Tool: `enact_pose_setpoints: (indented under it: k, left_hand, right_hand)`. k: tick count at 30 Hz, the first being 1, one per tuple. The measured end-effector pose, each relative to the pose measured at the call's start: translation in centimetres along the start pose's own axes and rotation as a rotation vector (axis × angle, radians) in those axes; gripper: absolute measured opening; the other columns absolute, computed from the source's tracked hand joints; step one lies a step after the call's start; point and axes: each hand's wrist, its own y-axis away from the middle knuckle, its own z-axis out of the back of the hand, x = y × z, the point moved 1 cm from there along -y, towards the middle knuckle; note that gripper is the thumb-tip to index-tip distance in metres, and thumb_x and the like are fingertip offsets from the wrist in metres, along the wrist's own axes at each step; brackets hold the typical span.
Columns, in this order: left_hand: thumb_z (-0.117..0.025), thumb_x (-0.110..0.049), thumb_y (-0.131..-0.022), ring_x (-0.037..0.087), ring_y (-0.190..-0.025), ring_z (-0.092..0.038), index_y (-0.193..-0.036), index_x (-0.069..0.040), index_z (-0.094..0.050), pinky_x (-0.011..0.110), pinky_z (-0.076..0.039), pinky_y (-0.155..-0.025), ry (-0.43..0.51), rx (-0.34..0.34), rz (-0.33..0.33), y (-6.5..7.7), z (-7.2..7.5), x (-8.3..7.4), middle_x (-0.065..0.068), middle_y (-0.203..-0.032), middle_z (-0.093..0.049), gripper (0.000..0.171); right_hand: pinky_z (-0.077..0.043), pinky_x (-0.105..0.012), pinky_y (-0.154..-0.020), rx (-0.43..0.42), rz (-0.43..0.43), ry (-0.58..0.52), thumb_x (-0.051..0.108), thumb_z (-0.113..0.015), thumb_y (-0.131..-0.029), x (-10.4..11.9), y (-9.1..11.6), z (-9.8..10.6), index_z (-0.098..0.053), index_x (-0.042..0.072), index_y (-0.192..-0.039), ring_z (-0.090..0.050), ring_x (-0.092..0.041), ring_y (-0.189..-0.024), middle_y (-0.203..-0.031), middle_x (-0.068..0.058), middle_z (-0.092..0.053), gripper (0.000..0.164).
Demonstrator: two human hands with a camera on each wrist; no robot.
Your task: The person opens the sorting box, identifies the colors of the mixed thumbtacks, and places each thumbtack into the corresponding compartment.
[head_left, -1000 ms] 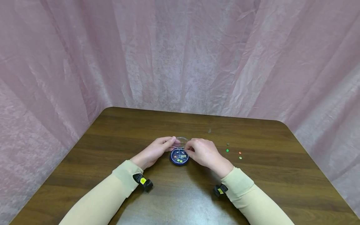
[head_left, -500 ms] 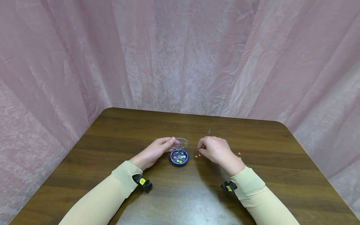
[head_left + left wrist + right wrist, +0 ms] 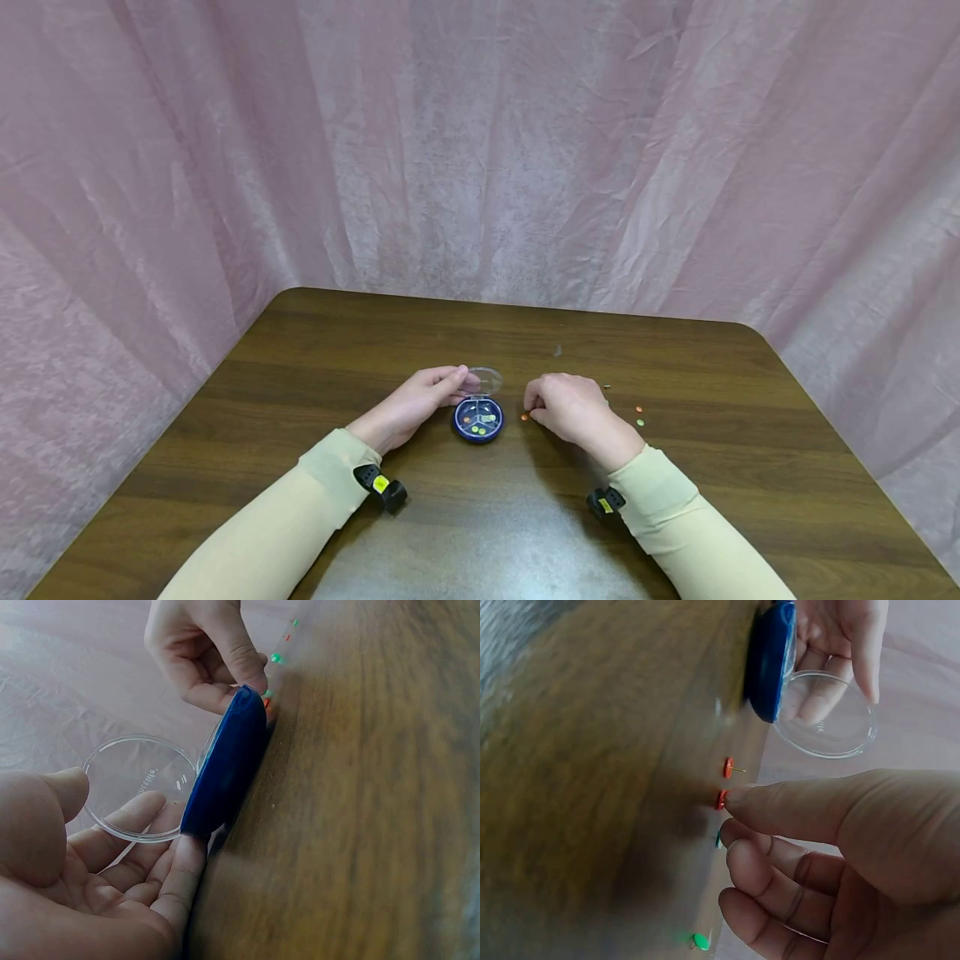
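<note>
A round blue case [image 3: 478, 429] lies on the table with its clear lid [image 3: 484, 381] raised. Its divided inside holds several green or yellowish thumbtacks and an orange-red one. My left hand [image 3: 412, 404] holds the lid between thumb and fingers, and its fingers reach the blue base [image 3: 225, 772]. Right of the case, my right hand [image 3: 570, 408] is down at the table, its fingers bent. In the right wrist view the thumb touches a red thumbtack [image 3: 721, 799]; whether the index finger grips it too is unclear. A second red thumbtack [image 3: 729, 767] lies beside it, point sideways.
Farther right on the table lie an orange thumbtack [image 3: 639, 409], a pale green one [image 3: 640, 422] and a small one [image 3: 607, 386]. A green thumbtack [image 3: 700, 941] lies near my right fingers. Pink curtain [image 3: 480, 150] hangs behind the table [image 3: 360, 325].
My right hand left the case, moved right, and came down over the red thumbtacks, which now partly hides them. My left hand and the case stay nearly in place.
</note>
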Motion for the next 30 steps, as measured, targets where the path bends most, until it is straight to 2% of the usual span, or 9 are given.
enact_pose_setpoints:
  k: [14,21,26,30]
  left_hand:
    - [-0.050,-0.035,-0.120,0.027,-0.135,-0.064,-0.140,0.004,-0.069,0.045,-0.049,-0.119,-0.004,0.002,-0.006,0.09,-0.01,-0.01,0.018,-0.145,-0.070,0.048]
    - [-0.049,-0.035,-0.121,0.027,-0.135,-0.064,-0.140,0.005,-0.069,0.045,-0.049,-0.119,-0.001,0.004,-0.009,0.13,0.01,-0.08,0.019,-0.144,-0.070,0.049]
    - [-0.049,-0.035,-0.121,0.028,-0.136,-0.064,-0.140,0.005,-0.069,0.045,-0.049,-0.119,0.002,0.006,-0.008,0.08,0.00,-0.06,0.019,-0.145,-0.070,0.049]
    - [-0.049,-0.036,-0.120,0.028,-0.136,-0.064,-0.141,0.005,-0.068,0.045,-0.049,-0.119,0.004,0.007,-0.010,-0.04,0.02,0.14,0.019,-0.145,-0.069,0.050]
  right_hand:
    - [-0.062,-0.051,-0.073,0.000,-0.027,0.020,0.014,-0.082,-0.098,0.11,-0.12,-0.36,-0.078,0.023,-0.087,-0.075,-0.024,-0.090,-0.092,0.004,-0.076,0.015]
    - [-0.061,-0.051,-0.074,-0.011,-0.041,0.007,0.014,-0.082,-0.099,0.17,-0.14,-0.39,-0.078,0.023,-0.088,-0.074,-0.023,-0.088,-0.092,0.003,-0.075,0.014]
    - [-0.062,-0.051,-0.076,-0.019,-0.047,-0.007,0.012,-0.081,-0.099,0.13,-0.16,-0.45,-0.079,0.021,-0.095,-0.075,-0.024,-0.093,-0.098,0.002,-0.078,0.010]
    - [-0.061,-0.049,-0.074,-0.028,-0.041,-0.022,0.009,-0.081,-0.097,0.07,-0.21,-0.53,-0.079,0.021,-0.097,-0.073,-0.022,-0.089,-0.095,0.004,-0.076,0.012]
